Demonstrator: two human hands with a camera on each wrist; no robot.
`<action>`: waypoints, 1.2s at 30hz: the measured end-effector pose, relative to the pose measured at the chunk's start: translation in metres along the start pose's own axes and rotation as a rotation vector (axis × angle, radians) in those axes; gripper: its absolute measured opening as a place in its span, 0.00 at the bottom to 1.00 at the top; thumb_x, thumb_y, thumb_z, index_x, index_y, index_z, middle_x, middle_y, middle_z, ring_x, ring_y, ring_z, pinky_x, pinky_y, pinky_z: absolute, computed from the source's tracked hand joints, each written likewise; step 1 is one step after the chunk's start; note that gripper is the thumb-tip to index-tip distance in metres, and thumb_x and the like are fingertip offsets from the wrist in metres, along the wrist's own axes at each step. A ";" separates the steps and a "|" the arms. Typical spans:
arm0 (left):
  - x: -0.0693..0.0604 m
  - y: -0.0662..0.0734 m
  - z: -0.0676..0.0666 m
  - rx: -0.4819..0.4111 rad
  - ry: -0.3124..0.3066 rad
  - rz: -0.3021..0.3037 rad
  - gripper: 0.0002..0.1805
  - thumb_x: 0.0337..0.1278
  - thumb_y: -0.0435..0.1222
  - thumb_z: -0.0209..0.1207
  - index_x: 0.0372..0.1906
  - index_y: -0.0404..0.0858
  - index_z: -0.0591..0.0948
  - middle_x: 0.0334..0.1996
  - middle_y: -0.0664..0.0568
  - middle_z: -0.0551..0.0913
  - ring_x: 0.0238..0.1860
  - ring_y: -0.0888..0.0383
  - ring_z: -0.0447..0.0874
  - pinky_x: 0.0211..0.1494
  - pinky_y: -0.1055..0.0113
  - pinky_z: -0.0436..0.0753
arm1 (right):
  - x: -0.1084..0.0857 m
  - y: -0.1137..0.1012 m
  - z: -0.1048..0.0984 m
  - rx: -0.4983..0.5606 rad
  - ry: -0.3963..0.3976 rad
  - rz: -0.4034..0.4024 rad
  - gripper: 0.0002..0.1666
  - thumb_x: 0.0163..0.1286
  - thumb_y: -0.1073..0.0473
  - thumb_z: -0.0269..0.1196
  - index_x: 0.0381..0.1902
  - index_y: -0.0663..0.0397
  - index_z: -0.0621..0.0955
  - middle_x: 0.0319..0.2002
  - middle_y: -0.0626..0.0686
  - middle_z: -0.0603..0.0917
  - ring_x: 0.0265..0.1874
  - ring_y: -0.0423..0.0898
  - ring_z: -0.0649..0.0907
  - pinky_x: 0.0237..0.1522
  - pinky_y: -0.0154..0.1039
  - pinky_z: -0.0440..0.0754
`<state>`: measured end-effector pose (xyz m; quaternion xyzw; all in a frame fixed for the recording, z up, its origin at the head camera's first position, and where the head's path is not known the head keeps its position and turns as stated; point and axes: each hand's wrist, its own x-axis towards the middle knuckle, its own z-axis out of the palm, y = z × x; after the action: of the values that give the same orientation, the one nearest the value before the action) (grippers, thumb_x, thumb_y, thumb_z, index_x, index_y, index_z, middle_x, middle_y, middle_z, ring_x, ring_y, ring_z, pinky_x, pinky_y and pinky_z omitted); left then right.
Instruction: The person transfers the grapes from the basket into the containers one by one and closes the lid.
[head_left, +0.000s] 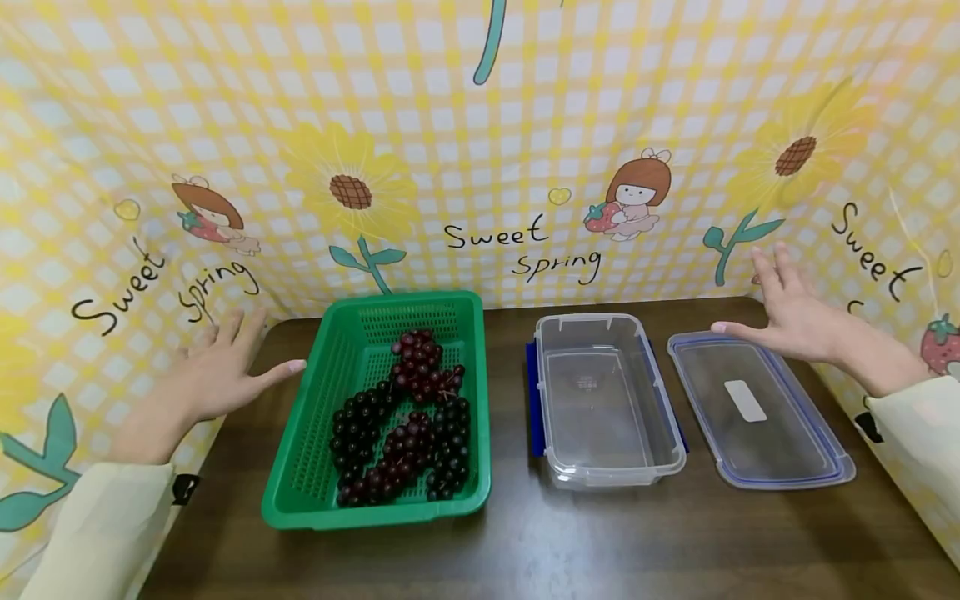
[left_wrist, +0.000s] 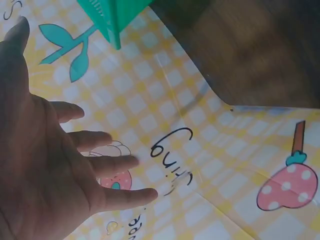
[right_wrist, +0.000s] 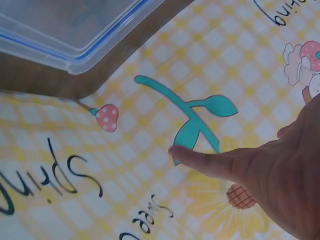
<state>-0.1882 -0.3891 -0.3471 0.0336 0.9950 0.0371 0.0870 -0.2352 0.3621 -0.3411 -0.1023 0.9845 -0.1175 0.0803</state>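
Observation:
My left hand (head_left: 213,379) hovers left of a green basket (head_left: 480,400), fingers spread and holding nothing; the left wrist view shows the same hand (left_wrist: 65,160) with the basket's corner (left_wrist: 112,20) above it. Dark purple and reddish grape bunches (head_left: 405,450) lie inside the basket. My right hand (head_left: 806,321) is raised over the far edge of a clear lid (head_left: 787,417) with a blue seal, its fingers extended and empty. In the right wrist view, that hand (right_wrist: 275,175) is apart from the lid (right_wrist: 75,62).
Between basket and lid stands an uncovered clear container (head_left: 600,408) with blue side clips. All of these are on a dark brown table (head_left: 510,542). A yellow checked cloth (head_left: 465,150) with printed flowers and figures rises behind the table and at both sides.

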 end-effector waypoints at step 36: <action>0.012 0.084 -0.033 -0.457 0.010 0.225 0.37 0.78 0.63 0.47 0.80 0.46 0.67 0.72 0.40 0.77 0.68 0.38 0.79 0.63 0.38 0.80 | -0.002 -0.038 0.073 1.112 -0.518 0.036 0.44 0.87 0.50 0.50 0.85 0.65 0.44 0.77 0.79 0.58 0.56 0.59 0.89 0.54 0.54 0.89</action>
<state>-0.2009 -0.3068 -0.3105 0.1234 0.9512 0.2704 0.0828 -0.2134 0.3102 -0.4013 -0.0539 0.7257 -0.5837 0.3602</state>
